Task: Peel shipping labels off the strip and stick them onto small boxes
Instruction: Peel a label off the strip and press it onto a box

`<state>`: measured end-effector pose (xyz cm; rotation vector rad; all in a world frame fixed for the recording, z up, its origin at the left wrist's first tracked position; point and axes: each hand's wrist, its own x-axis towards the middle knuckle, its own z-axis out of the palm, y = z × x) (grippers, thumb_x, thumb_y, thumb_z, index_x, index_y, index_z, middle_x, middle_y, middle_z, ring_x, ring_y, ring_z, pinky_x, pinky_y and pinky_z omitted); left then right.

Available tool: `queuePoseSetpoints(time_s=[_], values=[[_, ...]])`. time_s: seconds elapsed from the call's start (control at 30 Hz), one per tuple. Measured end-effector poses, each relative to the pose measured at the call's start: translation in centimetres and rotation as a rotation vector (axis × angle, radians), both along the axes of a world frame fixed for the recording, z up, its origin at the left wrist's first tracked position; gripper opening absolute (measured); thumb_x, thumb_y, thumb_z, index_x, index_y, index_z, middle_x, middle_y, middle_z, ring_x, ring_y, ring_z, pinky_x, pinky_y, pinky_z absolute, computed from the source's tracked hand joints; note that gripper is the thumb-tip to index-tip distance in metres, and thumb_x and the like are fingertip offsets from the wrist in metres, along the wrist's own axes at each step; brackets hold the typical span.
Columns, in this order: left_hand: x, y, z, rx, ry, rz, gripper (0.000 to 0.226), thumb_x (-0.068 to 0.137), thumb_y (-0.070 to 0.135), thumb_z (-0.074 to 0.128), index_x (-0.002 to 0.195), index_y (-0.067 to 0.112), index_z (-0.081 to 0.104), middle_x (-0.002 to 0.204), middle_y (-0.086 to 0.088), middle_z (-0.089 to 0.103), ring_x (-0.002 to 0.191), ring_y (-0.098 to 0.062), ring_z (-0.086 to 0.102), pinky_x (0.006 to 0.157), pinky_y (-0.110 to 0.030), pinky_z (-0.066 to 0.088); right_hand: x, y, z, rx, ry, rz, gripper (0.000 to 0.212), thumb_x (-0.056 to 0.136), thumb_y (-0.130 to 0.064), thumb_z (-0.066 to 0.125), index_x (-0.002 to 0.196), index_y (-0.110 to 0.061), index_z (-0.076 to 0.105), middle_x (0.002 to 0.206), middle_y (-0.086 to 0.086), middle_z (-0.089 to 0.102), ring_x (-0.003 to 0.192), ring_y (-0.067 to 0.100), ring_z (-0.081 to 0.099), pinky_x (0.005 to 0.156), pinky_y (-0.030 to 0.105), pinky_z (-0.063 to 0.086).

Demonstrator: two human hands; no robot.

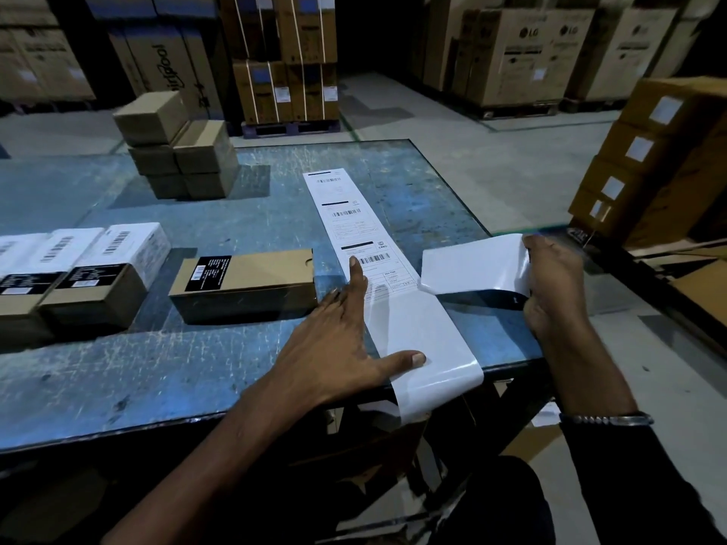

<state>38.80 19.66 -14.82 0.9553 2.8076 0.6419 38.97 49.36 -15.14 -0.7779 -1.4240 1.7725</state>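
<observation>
While left hand (334,344) pins strip (362,245), right hand (550,285) pinches label (472,265) — at table (236,348) edge.

A beaded metal bracelet (606,419) (silvery) rings the right wrist above a dark sleeve (645,485).

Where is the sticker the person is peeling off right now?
In the head view, the blank-backed white label is lifted at the right edge of the blue table, pinched by the right hand, beside the long white label strip.

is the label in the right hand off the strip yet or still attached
Still attached. The label is lifted in the right hand, but its left edge still meets the strip.
</observation>
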Motion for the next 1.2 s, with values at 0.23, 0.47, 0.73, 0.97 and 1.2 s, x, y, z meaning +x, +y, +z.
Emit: queuePoseSetpoints(time_s=[0.23, 0.47, 0.73, 0.97, 1.2], values=[[0.1, -0.1, 0.2, 0.016, -0.017, 0.016, 0.142, 0.074, 0.098, 0.054, 0.16, 0.028, -0.035, 0.178, 0.012, 0.007, 0.164, -0.017, 0.01, 0.128, -0.032, 0.016, 0.8, -0.3, 1.4, -0.186, 0.078, 0.051, 0.01, 0.098, -0.017, 0.067, 0.099, -0.013, 0.075, 0.117, 0.018, 0.079, 0.1, 0.032, 0.077, 0.088, 0.052, 0.063], [0.0, -0.1, 0.1, 0.19, -0.058, 0.057, 0.111, 0.086, 0.09, 0.049, 0.16, 0.051, -0.025, 0.175, 0.019, 0.02, 0.161, -0.014, 0.024, 0.125, -0.039, 0.03, 0.8, -1.8, 3.8, -0.129, 0.15, 0.16, 0.015, 0.102, -0.031, 0.062, 0.1, -0.017, 0.065, 0.096, 0.009, 0.067, 0.087, 0.025, 0.066, 0.062, 0.031, 0.05], [1.2, -1.3, 3.4, 1.003, -0.236, 0.216, 0.036, 0.105, 0.047, 0.06, 0.127, 0.021, 0.071, 0.116, 0.003, 0.081, 0.109, -0.012, 0.077, 0.096, -0.039, 0.062, 0.2, -9.9, 8.5, 0.519, 0.323, 0.258, 0.012, 0.102, -0.025, 0.06, 0.091, -0.027, 0.064, 0.079, -0.016, 0.061, 0.076, 0.004, 0.055, 0.072, 0.029, 0.044], [-1.1, -6.2, 6.8, 1.212, -0.673, 0.472, 0.049, 0.102, 0.046, 0.062, 0.115, 0.001, 0.076, 0.08, -0.007, 0.079, 0.064, -0.02, 0.076, 0.082, -0.042, 0.064, 2.9, -18.1, 5.7, 0.998, 0.373, 0.557, 0.011, 0.102, -0.01, 0.063, 0.093, -0.016, 0.062, 0.083, -0.014, 0.062, 0.076, -0.002, 0.061, 0.073, 0.014, 0.045], [-2.6, -8.7, 5.2, 1.262, -0.536, 0.555, 0.025, 0.098, 0.013, 0.072, 0.11, -0.009, 0.069, 0.085, -0.015, 0.08, 0.058, -0.02, 0.073, 0.069, -0.042, 0.068, 1.8, -19.5, 3.0, 0.863, 0.475, 0.717, 0.048, 0.103, -0.059, 0.06, 0.089, -0.014, 0.072, 0.084, -0.003, 0.073, 0.079, 0.012, 0.07, 0.072, 0.027, 0.049]])
